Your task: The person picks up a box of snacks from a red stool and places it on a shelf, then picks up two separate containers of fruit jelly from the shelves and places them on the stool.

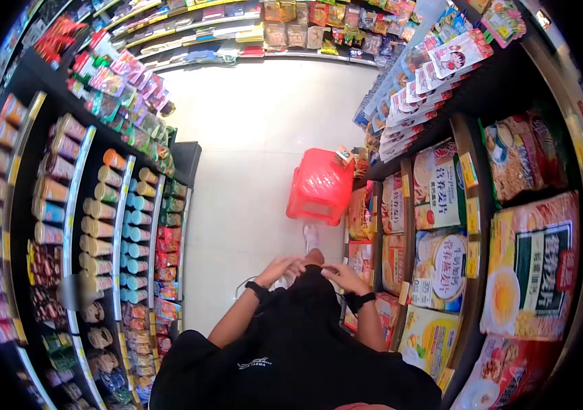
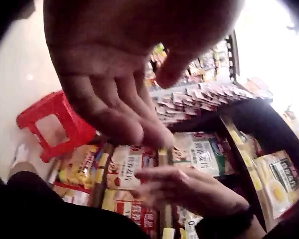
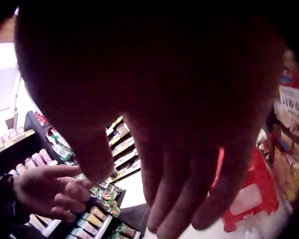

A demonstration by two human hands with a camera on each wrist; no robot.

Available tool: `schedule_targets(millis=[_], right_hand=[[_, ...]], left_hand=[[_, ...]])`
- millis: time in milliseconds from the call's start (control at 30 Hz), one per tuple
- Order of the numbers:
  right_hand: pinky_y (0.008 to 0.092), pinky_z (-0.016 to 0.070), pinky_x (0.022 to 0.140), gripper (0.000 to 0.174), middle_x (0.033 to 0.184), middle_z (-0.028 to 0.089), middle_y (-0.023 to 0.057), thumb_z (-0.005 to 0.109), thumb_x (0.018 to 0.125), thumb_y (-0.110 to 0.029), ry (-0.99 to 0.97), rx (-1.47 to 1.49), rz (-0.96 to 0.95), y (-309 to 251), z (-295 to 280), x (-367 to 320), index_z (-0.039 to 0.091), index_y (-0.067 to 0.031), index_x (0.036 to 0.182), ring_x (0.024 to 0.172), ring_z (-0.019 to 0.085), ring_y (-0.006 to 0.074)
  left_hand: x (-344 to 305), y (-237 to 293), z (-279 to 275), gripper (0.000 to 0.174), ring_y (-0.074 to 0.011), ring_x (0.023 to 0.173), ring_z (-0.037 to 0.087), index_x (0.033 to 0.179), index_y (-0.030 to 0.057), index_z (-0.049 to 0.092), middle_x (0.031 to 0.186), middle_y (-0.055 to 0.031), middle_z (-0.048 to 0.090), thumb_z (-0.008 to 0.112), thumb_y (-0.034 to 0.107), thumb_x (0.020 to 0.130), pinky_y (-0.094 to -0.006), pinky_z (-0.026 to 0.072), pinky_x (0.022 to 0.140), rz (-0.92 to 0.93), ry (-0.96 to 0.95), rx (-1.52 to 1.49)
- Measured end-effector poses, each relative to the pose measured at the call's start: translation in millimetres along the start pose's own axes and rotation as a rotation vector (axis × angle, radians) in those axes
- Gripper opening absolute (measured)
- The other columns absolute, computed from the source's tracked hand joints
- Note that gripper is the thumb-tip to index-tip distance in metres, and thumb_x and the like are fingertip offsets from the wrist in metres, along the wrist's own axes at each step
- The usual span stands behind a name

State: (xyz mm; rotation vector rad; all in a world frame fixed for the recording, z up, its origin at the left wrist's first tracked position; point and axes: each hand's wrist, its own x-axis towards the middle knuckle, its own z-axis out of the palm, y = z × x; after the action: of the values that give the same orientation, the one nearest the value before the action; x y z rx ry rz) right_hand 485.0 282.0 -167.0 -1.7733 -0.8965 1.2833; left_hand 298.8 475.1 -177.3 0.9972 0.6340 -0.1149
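My left hand (image 1: 279, 270) is held in front of my body, its fingers loosely bent and nothing in them; its palm (image 2: 104, 55) fills the top of the left wrist view. Facing it, my right hand (image 1: 344, 277) is also empty, and in the right wrist view its fingers (image 3: 177, 184) hang down, relaxed and dark. A small gap shows between the two hands in the head view. Both wrists wear black bands. Beyond the hands a red plastic stool (image 1: 320, 186) stands on the floor, with a small package (image 1: 343, 156) at its right edge.
Shelves of cups (image 1: 97, 227) and snack packets line the left side. On the right, shelves hold large bags of cereal (image 1: 440, 268), with white hanging packets (image 1: 418, 96) beyond them. Pale floor tiles (image 1: 237, 123) run between, up to a far shelf. A shoe (image 1: 310, 236) is near the stool.
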Motion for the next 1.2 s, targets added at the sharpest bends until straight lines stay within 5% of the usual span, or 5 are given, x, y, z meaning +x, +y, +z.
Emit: schedule_targets(millis=[400,767,867,1000,1200], right_hand=[[0.0225,0.0367,0.045,0.025,0.062,0.052,-0.0043,0.060,0.094,-0.034,1.153,0.995,0.423,173,-129,247,0.062,-0.0126,0.081,0.050,0.047,0.0053],[0.0235,0.0401,0.049,0.007,0.069,0.056,0.0008,0.058,0.092,-0.013,1.210,0.863,0.306,251,-225,400,0.059,-0.0066,0.096,0.054,0.050,0.0099],[0.0316,0.0501,0.085,0.040,0.109,0.063,0.0121,0.056,0.083,0.007,1.299,0.465,0.386,191,-246,430,0.053,-0.0006,0.123,0.099,0.061,0.0219],[0.0330,0.0427,0.102,0.074,0.150,0.035,0.0160,0.053,0.078,0.018,0.818,0.232,0.144,193,-249,459,0.033,-0.0038,0.146,0.139,0.034,0.0254],[0.0368,0.0458,0.100,0.080,0.145,0.038,0.0128,0.067,0.074,0.013,0.745,0.103,0.116,186,-243,472,0.034,-0.0085,0.144,0.130,0.042,0.0285]], left_hand=[[292,0,-49,0.028,-0.0120,0.059,0.057,0.100,0.0060,0.065,0.079,-0.0059,0.065,0.049,0.028,0.093,-0.0255,0.0430,0.049,-0.239,0.590,-0.143],[516,44,-74,0.033,-0.0338,0.101,0.063,0.117,0.0007,0.059,0.108,-0.0191,0.065,0.058,0.014,0.087,-0.0373,0.0518,0.085,0.050,0.665,0.511],[561,53,-72,0.045,-0.0283,0.102,0.063,0.130,0.0037,0.051,0.125,-0.0178,0.058,0.059,0.007,0.086,-0.0377,0.0519,0.086,0.059,0.599,0.446],[593,56,-79,0.062,-0.0294,0.112,0.060,0.144,0.0063,0.038,0.140,-0.0179,0.047,0.056,0.002,0.085,-0.0386,0.0495,0.093,0.081,0.446,0.402],[597,53,-80,0.061,-0.0317,0.124,0.052,0.144,0.0037,0.039,0.137,-0.0185,0.051,0.053,0.001,0.085,-0.0384,0.0415,0.105,0.113,0.269,0.451]])
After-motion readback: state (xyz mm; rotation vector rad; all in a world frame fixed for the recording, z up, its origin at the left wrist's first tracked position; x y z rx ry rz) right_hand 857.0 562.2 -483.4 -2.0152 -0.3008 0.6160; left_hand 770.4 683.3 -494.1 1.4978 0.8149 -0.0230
